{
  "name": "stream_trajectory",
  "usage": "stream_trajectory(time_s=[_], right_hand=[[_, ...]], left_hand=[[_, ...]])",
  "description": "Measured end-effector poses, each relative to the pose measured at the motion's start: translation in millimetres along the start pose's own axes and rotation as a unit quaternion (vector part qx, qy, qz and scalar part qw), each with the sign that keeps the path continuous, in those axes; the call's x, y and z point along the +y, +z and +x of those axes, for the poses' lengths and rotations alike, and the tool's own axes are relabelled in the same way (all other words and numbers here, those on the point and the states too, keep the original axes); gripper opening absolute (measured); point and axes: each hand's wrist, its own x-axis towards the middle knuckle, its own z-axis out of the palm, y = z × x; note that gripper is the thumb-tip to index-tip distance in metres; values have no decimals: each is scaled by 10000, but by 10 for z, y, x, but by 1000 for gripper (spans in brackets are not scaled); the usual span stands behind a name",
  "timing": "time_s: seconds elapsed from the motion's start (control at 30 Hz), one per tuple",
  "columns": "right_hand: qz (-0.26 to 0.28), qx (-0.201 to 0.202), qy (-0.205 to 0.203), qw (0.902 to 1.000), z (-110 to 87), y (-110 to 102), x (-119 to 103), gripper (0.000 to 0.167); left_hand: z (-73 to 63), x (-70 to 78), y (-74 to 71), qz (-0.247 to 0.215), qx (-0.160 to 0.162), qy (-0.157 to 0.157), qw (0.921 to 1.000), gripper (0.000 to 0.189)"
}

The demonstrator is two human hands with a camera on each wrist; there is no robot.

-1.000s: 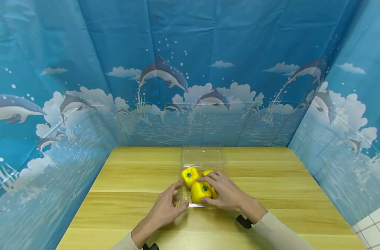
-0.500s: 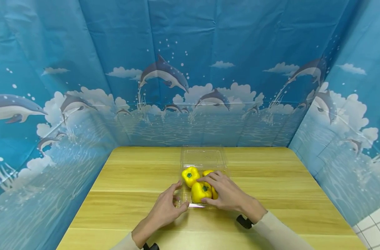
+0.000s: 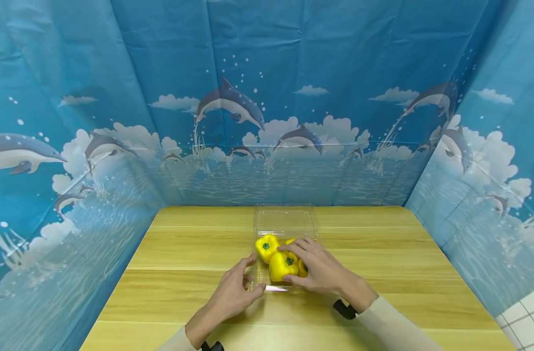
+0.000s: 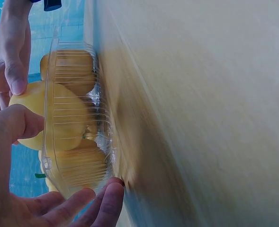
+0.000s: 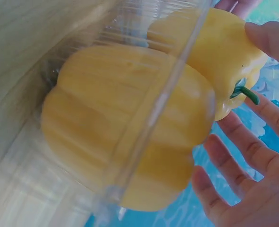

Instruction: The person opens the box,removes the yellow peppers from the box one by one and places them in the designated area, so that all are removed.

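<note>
A clear plastic clamshell container lies open on the table, its base holding several yellow bell peppers. My right hand grips the front bell pepper between thumb and fingers; this pepper stands partly above the rim in the left wrist view. Behind it to the left sits another bell pepper with its green stem up. On the right, a further bell pepper shows through the container wall, mostly hidden by my hand in the head view. My left hand holds the container's front left corner, thumb in front, fingers along the side.
The container's hinged lid lies back toward the far table edge. Under everything is a wooden table. A blue dolphin-print curtain surrounds its back and sides.
The front bell pepper has shifted slightly away from the container's front edge, and my right hand has moved slightly with it. My left hand keeps its place.
</note>
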Motion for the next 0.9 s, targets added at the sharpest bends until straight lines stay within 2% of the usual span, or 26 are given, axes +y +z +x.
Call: stream_trajectory(time_s=[0.47, 0.9], right_hand=[[-132, 441, -205, 9987, -11, -116, 18, 65], [66, 615, -361, 9974, -44, -213, 57, 65]], left_hand=[[-14, 40, -1, 74, 51, -41, 10000, 82], [-30, 56, 9, 72, 55, -29, 10000, 82]])
